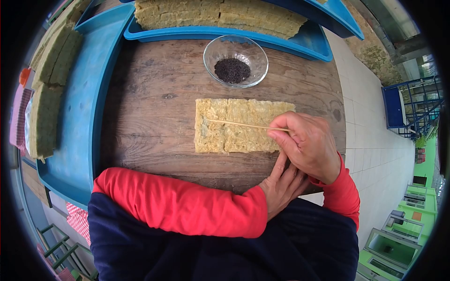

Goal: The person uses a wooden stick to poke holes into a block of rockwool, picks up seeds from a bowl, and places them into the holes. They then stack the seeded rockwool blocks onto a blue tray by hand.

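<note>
My right hand [309, 143] pinches a thin wooden skewer [248, 125] between thumb and fingertips. The skewer lies slanted over a yellowish rockwool slab [243, 140], its far tip at the slab's left section. Cut lines and small dark holes show on the slab's top. Below my right hand, my left hand [281, 189] rests with fingers stretched out, fingertips at the slab's lower right edge and partly covered by the right hand. A clear glass bowl [259, 65] beyond the slab holds many tiny black seeds [232, 70].
Under everything is a worn wooden table [150, 103]. A blue tray [84, 98] stands along the left, with more rockwool slabs [54, 79] at its outer side. Another blue tray [187, 33] with rockwool [187, 14] lies at the back. Tiled floor [370, 117] shows at right.
</note>
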Demonstrator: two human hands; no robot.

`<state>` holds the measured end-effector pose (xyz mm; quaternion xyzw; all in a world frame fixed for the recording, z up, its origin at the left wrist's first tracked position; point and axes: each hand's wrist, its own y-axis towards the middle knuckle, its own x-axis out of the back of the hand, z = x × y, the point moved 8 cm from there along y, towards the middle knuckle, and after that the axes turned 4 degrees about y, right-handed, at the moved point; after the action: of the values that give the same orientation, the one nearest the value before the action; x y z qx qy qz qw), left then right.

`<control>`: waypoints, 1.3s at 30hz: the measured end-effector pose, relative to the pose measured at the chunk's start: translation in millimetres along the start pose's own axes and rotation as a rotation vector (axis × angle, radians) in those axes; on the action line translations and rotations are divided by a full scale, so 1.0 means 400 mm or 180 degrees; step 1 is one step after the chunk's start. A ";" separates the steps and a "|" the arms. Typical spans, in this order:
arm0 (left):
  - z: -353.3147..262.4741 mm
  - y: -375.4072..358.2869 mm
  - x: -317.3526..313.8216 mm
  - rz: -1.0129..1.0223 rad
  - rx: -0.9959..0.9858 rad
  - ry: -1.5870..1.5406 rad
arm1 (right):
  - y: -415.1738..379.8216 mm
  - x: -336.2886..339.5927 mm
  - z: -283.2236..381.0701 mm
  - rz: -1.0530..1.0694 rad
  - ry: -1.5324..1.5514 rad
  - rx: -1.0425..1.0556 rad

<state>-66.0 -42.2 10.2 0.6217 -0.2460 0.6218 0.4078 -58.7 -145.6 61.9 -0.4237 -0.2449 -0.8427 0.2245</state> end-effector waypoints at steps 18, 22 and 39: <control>0.001 0.005 -0.004 0.0051 0.0049 -0.0040 | 0.001 0.039 -0.025 -0.0472 0.1003 0.0038; -0.001 0.005 -0.005 0.0023 0.0104 0.0048 | -0.028 0.074 -0.041 -0.0601 0.1523 0.0208; 0.004 0.005 -0.006 0.0133 0.0092 -0.0014 | -0.014 0.047 -0.021 -0.0493 0.1044 0.0754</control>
<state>-66.8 -45.2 8.3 0.6237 -0.2508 0.6322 0.3851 -77.2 -149.6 71.6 -0.2315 -0.3341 -0.8804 0.2442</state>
